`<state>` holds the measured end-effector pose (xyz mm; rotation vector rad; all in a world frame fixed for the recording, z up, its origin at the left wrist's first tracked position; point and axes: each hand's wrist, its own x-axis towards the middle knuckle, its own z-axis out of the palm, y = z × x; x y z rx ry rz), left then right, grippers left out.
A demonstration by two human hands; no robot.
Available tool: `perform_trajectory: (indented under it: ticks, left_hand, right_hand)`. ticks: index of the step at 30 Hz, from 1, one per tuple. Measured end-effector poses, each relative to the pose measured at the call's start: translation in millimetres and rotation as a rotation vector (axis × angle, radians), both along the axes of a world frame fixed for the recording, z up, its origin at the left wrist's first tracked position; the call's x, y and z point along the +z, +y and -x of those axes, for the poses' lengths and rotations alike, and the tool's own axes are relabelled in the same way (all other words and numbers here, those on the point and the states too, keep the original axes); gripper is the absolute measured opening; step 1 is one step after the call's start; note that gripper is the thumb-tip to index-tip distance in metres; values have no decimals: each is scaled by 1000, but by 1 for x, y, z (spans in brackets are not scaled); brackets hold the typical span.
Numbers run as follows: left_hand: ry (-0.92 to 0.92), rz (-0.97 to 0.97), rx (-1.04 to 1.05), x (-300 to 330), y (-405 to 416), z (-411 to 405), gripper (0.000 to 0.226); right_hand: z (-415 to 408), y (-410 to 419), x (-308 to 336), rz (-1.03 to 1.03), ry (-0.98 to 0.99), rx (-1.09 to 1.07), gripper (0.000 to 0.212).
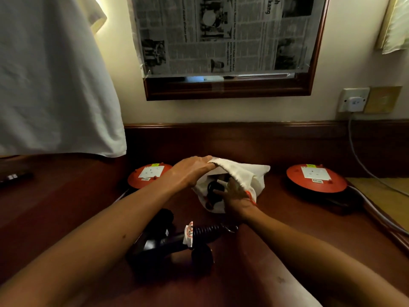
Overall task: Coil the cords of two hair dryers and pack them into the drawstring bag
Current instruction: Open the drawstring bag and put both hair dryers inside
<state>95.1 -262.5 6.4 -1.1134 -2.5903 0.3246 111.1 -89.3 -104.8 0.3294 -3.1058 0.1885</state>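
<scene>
A: Which step is the person on?

B: Packing the first dryer, by the look of it. The left hand (190, 171) pinches the upper rim of the white cloth drawstring bag (252, 173) and lifts it, holding the mouth wide. The right hand (234, 193) is at the opening, fingers curled on the black hair dryer (213, 191) that sits partly inside.

A: And the bag's contents?

B: Only that one dryer shows, with a white tag near it; deeper in cannot be made out.

A: The other dryer?

B: The second black hair dryer (155, 242) lies on the dark reddish wooden bench (276, 229), nearer the person, its black spiral cord (210, 229) bunched beside the handle with a white warning label (189, 234).

A: Next move?

B: Probably seating the first dryer fully while keeping the mouth open, then fetching the second.
</scene>
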Motion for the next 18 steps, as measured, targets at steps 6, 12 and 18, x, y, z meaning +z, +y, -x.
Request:
perform_trajectory:
  ticks: [6,12,18]
  left_hand:
    - [-66,25,73,-7,-13,6,53]
    - [-203,-3,5,-8,-9,11,67]
    - [-230,84,57,-13,-3,-6,26]
  right_hand:
    - [-45,-35,60,531,-62,280,26]
    - [-75,-71,70,98,-658,371,85]
    - [-70,-68,71,152,-702,385,70]
